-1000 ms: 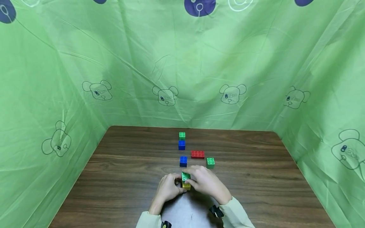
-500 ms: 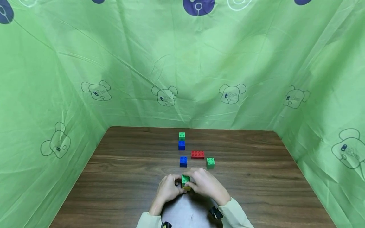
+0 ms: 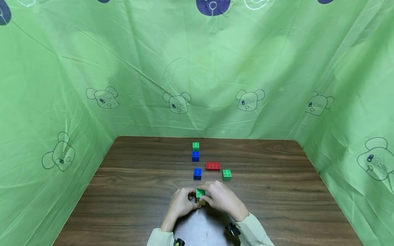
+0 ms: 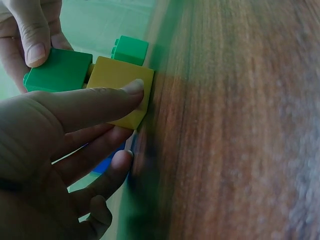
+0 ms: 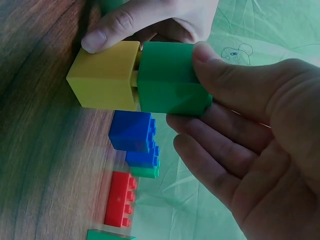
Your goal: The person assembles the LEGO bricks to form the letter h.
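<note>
Near the front of the table, my left hand [image 3: 181,203] pinches a yellow toy brick [image 4: 122,77] between thumb and fingers, low by the tabletop. A green brick [image 5: 170,80] sits over the yellow one, pinched by my right hand [image 3: 224,199]. Seen from the right wrist, a narrow gap with a bit of stud shows between the two bricks, so they are lined up but not flush. In the head view the green brick's studs face up, and the fingers hide part of both bricks.
Beyond the hands stand a blue brick [image 3: 197,174], a long red brick [image 3: 213,166] and a green brick [image 3: 226,175]. Farther back are another blue brick [image 3: 195,156] and a green brick [image 3: 195,146] close together. A green curtain [image 3: 203,68] surrounds the wooden table [image 3: 277,194].
Over the first half second, my right hand lowered the green brick toward the yellow one, covering more of it. Since then both hands have stayed nearly still.
</note>
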`<state>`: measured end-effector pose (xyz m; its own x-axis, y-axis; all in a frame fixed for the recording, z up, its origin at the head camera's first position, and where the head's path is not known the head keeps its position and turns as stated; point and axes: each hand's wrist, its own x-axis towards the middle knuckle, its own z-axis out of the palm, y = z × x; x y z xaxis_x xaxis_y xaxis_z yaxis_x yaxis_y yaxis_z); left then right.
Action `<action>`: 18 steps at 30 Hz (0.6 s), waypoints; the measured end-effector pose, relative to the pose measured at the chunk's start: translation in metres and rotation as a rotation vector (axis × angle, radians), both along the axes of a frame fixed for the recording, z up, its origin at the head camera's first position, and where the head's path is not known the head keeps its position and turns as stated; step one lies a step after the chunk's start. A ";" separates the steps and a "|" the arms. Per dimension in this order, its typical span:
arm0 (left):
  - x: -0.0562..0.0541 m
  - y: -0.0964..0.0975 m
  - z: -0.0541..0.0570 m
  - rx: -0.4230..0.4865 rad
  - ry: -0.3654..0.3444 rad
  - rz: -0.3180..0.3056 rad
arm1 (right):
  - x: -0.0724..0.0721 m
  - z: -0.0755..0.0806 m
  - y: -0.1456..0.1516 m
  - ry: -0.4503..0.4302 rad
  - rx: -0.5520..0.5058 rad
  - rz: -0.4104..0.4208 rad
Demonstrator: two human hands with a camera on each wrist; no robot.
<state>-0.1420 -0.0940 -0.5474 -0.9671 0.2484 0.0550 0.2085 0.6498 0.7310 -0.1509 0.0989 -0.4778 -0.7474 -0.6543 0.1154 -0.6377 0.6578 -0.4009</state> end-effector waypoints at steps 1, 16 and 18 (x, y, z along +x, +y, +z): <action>0.000 0.000 0.000 0.001 0.001 0.000 | 0.000 0.000 0.000 0.002 0.001 -0.002; -0.001 0.002 0.000 -0.052 0.087 -0.007 | 0.008 -0.010 -0.007 0.111 -0.050 -0.063; 0.000 0.002 0.000 -0.067 0.080 -0.015 | 0.010 -0.013 -0.007 0.109 -0.066 -0.066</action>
<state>-0.1421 -0.0917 -0.5473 -0.9565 0.2685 0.1143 0.2742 0.6932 0.6665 -0.1407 0.0918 -0.4907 -0.7694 -0.5922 0.2394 -0.6358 0.6745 -0.3752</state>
